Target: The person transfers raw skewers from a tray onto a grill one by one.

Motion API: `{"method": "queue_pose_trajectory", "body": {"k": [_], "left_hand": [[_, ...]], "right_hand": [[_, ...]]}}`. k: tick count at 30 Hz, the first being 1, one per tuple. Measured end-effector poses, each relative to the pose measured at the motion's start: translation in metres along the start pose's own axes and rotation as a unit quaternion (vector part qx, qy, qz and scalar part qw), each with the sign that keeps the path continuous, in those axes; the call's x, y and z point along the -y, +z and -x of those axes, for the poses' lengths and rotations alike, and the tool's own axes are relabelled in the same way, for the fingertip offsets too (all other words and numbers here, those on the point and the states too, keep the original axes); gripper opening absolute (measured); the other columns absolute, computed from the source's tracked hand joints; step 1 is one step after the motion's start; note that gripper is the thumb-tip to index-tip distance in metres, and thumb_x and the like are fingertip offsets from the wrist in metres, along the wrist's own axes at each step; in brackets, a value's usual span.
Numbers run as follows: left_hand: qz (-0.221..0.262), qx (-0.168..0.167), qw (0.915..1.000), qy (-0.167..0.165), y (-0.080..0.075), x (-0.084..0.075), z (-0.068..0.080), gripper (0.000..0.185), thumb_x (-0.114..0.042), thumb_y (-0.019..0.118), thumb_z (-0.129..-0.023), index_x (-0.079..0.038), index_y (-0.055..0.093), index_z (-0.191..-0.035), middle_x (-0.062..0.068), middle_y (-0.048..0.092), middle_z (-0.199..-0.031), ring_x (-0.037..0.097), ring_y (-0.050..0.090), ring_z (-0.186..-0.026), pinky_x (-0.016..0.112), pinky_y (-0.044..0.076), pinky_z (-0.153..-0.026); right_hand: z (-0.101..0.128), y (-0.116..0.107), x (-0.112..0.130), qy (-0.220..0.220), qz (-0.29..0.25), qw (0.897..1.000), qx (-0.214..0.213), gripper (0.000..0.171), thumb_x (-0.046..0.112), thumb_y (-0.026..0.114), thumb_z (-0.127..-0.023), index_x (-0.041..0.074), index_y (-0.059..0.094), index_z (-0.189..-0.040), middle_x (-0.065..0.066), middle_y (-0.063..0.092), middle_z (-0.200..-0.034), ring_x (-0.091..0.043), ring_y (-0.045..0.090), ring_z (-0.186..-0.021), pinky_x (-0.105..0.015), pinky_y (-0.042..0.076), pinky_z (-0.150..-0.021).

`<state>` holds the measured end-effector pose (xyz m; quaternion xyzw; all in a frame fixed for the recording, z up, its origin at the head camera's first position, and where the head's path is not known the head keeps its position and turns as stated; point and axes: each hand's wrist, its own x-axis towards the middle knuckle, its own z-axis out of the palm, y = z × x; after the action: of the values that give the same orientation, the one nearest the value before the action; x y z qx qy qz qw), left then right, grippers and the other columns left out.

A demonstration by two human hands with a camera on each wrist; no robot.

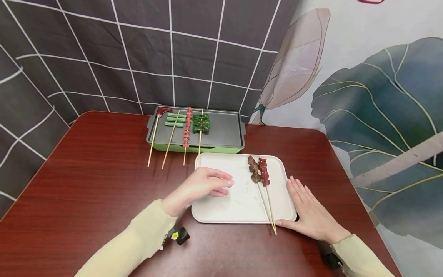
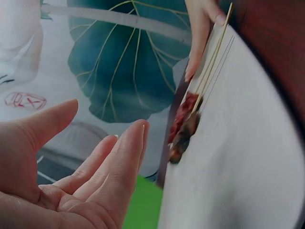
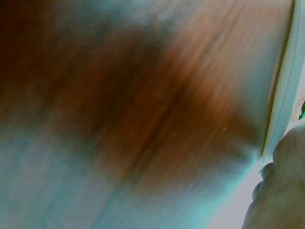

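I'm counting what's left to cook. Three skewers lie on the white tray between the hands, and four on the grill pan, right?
Not quite: the head view shows two skewers on the white tray, not three. Four do lie on the grill pan.

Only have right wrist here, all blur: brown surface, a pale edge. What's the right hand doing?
Observer: The right hand lies flat on the table, beside the right edge of the tray. It holds nothing.
Operator: Anything on the tray?
Observer: Two skewers on its right side, with their sticks reaching past the near edge.
Operator: Left hand?
Observer: The left hand is at the tray's left part, fingers relaxed, no grip on anything.
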<state>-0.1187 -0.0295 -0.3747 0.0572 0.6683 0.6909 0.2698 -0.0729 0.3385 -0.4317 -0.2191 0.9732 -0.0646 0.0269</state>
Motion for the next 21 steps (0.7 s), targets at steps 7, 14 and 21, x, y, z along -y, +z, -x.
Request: {"method": "queue_pose_trajectory", "body": {"k": [7,14,21], "left_hand": [[0.027,0.022,0.9994,-0.003,0.020,0.017,-0.005,0.033,-0.011,0.073,-0.094,0.010,0.068,-0.119,0.017,0.073,-0.108,0.035,0.073,-0.095,0.036,0.062,-0.081],[0.065,0.041,0.9967,-0.028,0.043,0.029,-0.010,0.041,-0.012,0.074,-0.093,0.012,0.064,-0.126,0.016,0.073,-0.107,0.032,0.073,-0.096,0.035,0.062,-0.084],[0.084,0.045,0.9947,-0.037,0.060,0.035,-0.016,0.039,-0.013,0.074,-0.094,0.010,0.066,-0.124,0.020,0.072,-0.110,0.035,0.070,-0.104,0.038,0.060,-0.089]], "right_hand": [[0.001,-0.001,0.002,-0.001,0.003,1.000,-0.001,0.120,0.077,0.063,-0.083,-0.005,0.020,-0.159,-0.024,0.019,-0.164,-0.041,0.018,-0.150,-0.043,0.008,-0.126],[0.001,-0.001,0.001,-0.003,0.008,1.000,0.001,0.120,0.078,0.063,-0.083,-0.006,0.020,-0.158,-0.024,0.018,-0.164,-0.041,0.017,-0.150,-0.040,0.006,-0.126],[0.001,0.000,0.000,-0.012,0.010,1.000,-0.012,0.119,0.077,0.064,-0.083,-0.007,0.022,-0.158,-0.025,0.020,-0.163,-0.042,0.019,-0.150,-0.039,0.006,-0.126]]}}
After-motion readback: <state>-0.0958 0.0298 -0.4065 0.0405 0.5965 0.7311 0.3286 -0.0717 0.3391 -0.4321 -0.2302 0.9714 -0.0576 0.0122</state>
